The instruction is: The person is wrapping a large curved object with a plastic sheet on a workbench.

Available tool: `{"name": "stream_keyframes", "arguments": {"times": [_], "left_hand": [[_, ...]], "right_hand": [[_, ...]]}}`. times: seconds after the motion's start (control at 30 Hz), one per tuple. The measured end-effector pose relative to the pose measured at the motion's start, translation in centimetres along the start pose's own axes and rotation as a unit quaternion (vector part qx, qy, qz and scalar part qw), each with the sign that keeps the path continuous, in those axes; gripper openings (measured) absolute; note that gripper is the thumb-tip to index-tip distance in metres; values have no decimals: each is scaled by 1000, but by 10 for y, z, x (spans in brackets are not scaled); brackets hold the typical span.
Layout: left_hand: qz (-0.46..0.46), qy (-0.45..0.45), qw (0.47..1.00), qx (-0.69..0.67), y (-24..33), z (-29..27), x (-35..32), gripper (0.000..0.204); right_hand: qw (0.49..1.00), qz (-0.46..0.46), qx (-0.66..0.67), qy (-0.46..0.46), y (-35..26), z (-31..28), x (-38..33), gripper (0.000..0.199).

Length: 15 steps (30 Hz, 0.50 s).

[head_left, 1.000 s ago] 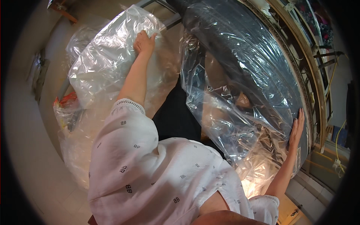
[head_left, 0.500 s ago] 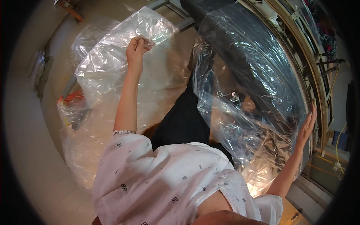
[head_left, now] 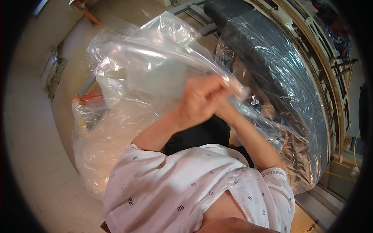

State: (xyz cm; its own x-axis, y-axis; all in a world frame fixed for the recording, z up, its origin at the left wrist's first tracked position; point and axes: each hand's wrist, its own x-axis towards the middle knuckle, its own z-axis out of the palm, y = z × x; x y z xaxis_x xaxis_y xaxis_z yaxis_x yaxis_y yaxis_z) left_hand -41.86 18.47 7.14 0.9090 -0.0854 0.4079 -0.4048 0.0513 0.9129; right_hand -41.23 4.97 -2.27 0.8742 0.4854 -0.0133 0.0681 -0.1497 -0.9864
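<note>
Head view: I see left hand (head_left: 194, 103) and right hand (head_left: 219, 99) clasped together, both gripping the clear plastic bag (head_left: 151, 73), which billows up and leftward from them (beside the wrapped dark cushion (head_left: 272, 58)); neither hand nearer.

The right hand (head_left: 223, 101) sits mostly behind the left hand (head_left: 196, 103), so its fingers and how they grip the clear plastic sheet (head_left: 155, 73) cannot be made out. The dark wrapped slab (head_left: 272, 58) at far right is veiled by glare on the film and runs out past the top edge. An orange-and-dark bundle (head_left: 91, 108) at left is smeared behind layers of plastic, its kind unreadable. The person's white patterned sleeves (head_left: 175, 182) are cut by the bottom edge
</note>
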Motion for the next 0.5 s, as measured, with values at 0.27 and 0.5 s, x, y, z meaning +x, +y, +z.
{"name": "stream_keyframes", "arguments": {"times": [0.27,0.5], "left_hand": [[269,-69,873,401,10,-84,84,50],[-92,-427,870,230,-95,-101,81,37]], "right_hand": [[906,271,-151,288,-139,-135,-182,26],[837,267,-271,394,-203,-200,-714,28]]}}
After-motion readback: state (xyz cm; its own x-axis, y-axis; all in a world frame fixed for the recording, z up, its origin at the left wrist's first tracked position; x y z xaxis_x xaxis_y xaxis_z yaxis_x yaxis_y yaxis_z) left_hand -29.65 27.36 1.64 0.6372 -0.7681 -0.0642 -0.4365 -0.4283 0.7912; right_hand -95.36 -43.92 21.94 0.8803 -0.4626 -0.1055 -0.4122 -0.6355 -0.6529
